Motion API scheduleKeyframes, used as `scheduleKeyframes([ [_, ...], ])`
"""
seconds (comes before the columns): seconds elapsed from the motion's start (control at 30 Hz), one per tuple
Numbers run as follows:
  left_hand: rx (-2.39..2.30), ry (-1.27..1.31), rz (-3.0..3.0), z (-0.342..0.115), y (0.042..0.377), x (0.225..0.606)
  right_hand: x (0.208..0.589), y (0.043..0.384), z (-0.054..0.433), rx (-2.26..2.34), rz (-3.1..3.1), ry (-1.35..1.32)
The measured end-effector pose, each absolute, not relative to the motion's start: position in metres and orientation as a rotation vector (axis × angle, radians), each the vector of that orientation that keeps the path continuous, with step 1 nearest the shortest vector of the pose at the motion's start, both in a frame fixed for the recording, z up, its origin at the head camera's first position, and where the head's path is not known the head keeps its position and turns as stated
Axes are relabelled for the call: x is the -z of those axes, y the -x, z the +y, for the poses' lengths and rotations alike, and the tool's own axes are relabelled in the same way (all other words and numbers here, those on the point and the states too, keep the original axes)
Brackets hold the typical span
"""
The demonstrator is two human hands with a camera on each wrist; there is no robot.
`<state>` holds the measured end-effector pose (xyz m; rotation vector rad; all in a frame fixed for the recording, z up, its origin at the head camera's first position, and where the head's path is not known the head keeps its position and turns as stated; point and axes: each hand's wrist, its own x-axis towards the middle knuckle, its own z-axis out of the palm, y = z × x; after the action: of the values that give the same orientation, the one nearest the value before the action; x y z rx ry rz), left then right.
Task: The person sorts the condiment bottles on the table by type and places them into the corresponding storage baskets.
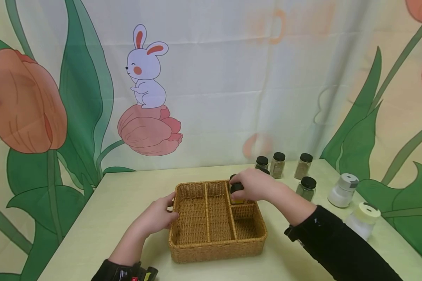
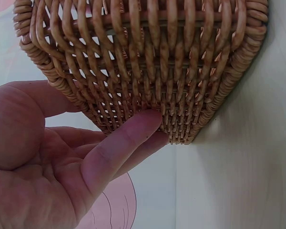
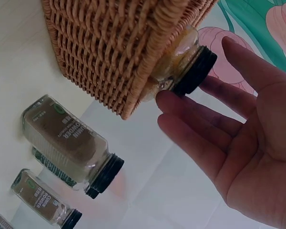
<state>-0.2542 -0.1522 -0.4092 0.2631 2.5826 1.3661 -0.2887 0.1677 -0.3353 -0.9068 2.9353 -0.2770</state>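
Note:
A wicker basket (image 1: 218, 249) with several compartments lies on the table. My left hand (image 1: 158, 214) grips its left wall; in the left wrist view the thumb goes over the rim (image 2: 62, 78) and the other fingers lie against the outer weave. In the back right compartment stands a black-lidded glass jar (image 1: 237, 201) with yellowish contents. A second black lid shows just behind it, partly hidden. Over these jars is my right hand (image 1: 256, 184). Seen from the right wrist, its fingers (image 3: 190, 138) are spread loosely about the black lid (image 3: 198, 71), with the thumb apart from it.
Behind and right of the basket stand several black-lidded spice jars, among them a cumin powder jar (image 3: 66, 129) and a jar with green contents (image 1: 306, 189). Farther right are a white-topped container (image 1: 342, 191) and a yellow-topped container (image 1: 363, 220). A printed curtain (image 1: 214, 97) hangs behind the table.

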Motion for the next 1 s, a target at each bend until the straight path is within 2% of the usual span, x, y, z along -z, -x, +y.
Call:
scheduleKeyframes([
  [1.0, -1.378, -0.263, 2.572, -0.152, 0.255, 0.41, 0.3, 0.286, 0.218, 0.384, 3.062, 0.701],
])
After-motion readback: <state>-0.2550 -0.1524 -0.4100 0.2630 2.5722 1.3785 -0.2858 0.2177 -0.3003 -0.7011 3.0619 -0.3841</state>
